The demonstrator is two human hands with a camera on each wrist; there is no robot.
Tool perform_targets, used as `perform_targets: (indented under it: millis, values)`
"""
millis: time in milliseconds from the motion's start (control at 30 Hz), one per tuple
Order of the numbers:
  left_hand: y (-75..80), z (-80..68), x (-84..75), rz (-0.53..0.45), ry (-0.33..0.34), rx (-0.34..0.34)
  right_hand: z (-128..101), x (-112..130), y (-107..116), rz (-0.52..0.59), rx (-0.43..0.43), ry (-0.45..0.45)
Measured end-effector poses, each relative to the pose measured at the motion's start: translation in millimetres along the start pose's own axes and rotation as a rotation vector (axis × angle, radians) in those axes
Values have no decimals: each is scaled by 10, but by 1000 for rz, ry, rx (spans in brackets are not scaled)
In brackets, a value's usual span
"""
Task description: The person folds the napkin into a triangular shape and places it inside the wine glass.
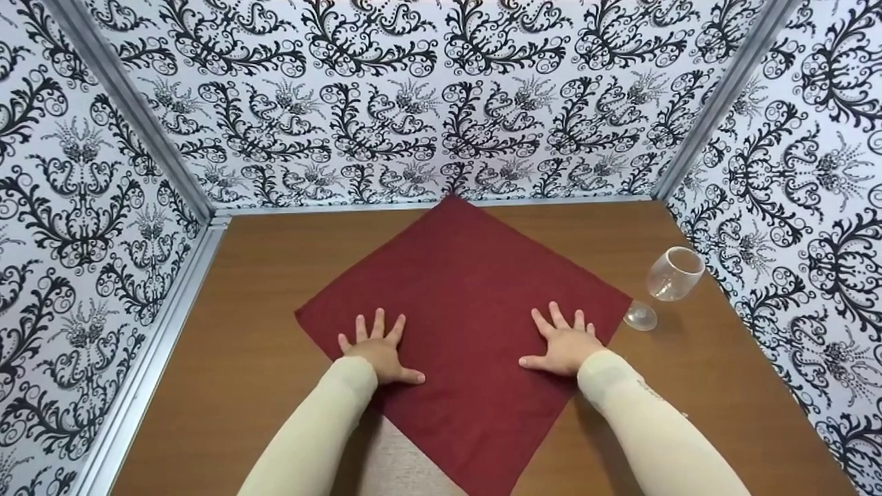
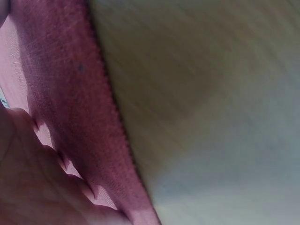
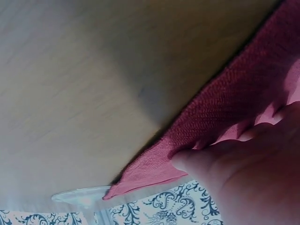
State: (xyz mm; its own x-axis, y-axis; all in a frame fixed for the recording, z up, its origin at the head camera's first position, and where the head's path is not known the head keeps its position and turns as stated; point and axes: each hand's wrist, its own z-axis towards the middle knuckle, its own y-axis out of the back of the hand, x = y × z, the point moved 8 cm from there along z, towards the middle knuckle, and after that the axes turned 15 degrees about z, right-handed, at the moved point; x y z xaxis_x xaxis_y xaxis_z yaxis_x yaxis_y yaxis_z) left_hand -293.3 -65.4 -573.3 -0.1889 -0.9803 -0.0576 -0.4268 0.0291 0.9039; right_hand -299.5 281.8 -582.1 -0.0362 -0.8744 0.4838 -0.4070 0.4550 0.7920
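dark red cloth [image 1: 463,324] lies spread flat on the brown worktop [image 1: 262,275], turned like a diamond: one corner touches the back wall w/ the black-and-white swirl paper [image 1: 441,103], the opposite corner runs off the near edge of the head view, between the two arms.

left hand [image 1: 377,351] rests palm down on the cloth, just inside its left corner. fingers [image 1: 377,324] spread & straight, thumb out toward the cloth's middle. grip is wide, holding nothing, just pressing on the fabric. left wrist view is close & blurry: the palm [image 2: 33,187] sits on the cloth [image 2: 70,93], w/ the cloth's stitched edge beside it and bare worktop [image 2: 211,117] past that edge.

right hand [image 1: 563,344] does the same near the cloth's right corner: flat, fingers fanned, thumb pointing in toward the cloth's middle. grip wide, nothing held. right wrist view shows the hand [image 3: 243,178] on the cloth [image 3: 225,108], the cloth's pointed corner sticking out beyond it over the worktop [image 3: 93,84].

both arms in cream sleeves [image 1: 317,434], coming in from the near side of the cloth.

clear wine glass [image 1: 667,282] lies tipped on its side on the worktop just right of the cloth's right corner, its foot nearest the corner, bowl pointing away toward the right wall. can't tell if the foot touches the cloth. in the right wrist view the glass foot [image 3: 79,194] shows right by the cloth's tip.
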Motion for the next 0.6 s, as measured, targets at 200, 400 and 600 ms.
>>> perform_targets:
  millis: [200,400,600]
  values:
    - [-8,-32,-5,-4,3,24,25,-35,-35,-12,5,-2]
    - [0,-41,-5,-6,2,19,28,-35,-27,-12,-4,9]
    - [-6,-45,4,0,1,13,13,-43,-18,-16,-10,18]
